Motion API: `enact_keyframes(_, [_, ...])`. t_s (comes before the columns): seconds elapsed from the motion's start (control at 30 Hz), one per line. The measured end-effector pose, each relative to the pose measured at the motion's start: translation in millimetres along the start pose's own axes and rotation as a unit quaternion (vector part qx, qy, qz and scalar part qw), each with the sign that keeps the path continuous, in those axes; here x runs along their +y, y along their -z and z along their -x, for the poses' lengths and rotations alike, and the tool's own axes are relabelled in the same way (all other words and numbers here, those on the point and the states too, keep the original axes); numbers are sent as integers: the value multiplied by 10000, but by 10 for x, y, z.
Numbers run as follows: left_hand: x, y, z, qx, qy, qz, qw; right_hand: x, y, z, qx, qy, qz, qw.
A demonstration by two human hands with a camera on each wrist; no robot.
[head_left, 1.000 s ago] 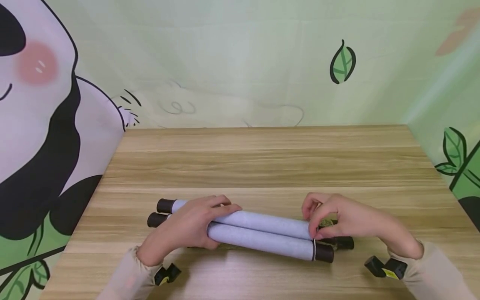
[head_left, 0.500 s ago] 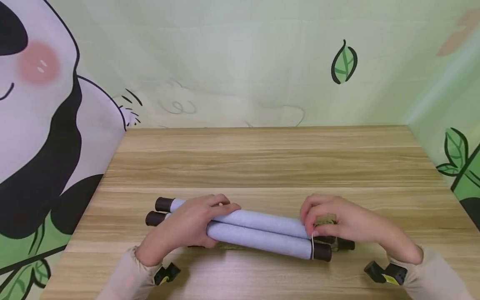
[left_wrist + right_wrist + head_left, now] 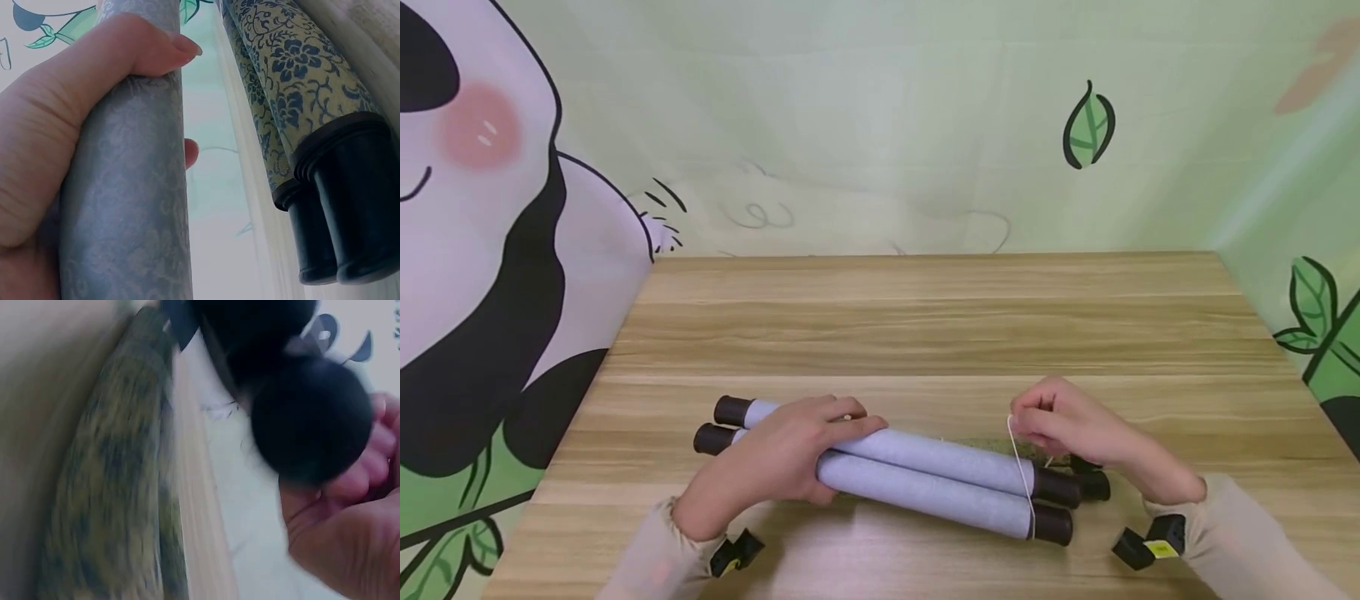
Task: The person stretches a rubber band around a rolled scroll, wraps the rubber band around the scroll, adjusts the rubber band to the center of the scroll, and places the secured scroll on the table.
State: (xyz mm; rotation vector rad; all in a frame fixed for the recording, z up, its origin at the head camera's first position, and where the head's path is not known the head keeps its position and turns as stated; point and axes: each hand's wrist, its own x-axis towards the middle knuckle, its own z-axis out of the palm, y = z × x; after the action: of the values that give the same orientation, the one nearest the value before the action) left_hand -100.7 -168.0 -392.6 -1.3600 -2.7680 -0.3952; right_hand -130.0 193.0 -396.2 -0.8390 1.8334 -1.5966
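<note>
Head: left hand (image 3: 782,450) grips the blue scroll (image 3: 928,493), lower centre; right hand (image 3: 1071,425) pinches a white cord (image 3: 1020,465), best held lightly taut, clear of the black end knobs (image 3: 1054,526). Left wrist: wrapped grip should steady it; olive floral scroll (image 3: 294,69) at right. Right wrist: blurred, olive floral scroll left.

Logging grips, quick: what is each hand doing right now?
Left hand: closed around the two pale blue rolls.
Right hand: closed, pinching a thin white cord.
</note>
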Motion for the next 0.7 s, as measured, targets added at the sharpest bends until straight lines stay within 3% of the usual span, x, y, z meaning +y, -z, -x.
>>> enact_keyframes(0.07, [13, 3, -5, -16, -19, -26, 10000, 1, -13, -11, -111, -439, -836, 9955])
enact_keyframes(0.2, [35, 6, -17, -50, -25, -42, 10000, -5, -33, -24, -251, -811, -2431, 9663])
enact_keyframes(0.33, [26, 24, 1, -28, 82, -17, 10000, -2, -36, -39, -533, -162, -3635, 9299])
enact_keyframes(0.4, [13, 40, 14, -4, 128, -15, 9999, 0, -24, -43, -619, 187, -3866, 9200])
enact_keyframes(0.43, [9, 48, 18, 3, 138, -18, 9999, 4, -17, -43, -644, 330, -3804, 9220])
enact_keyframes(0.47, [7, 54, 21, 11, 145, -22, 9999, 6, -10, -40, -609, 468, -3597, 9299])
enact_keyframes(0.57, [2, 59, 30, 30, 153, -17, 9999, 7, 7, -23, -263, 560, -2605, 9635])
enact_keyframes(0.7, [-11, 64, 51, 33, 268, -6, 9996, -16, -2, 0, 153, 722, -1228, 9897])
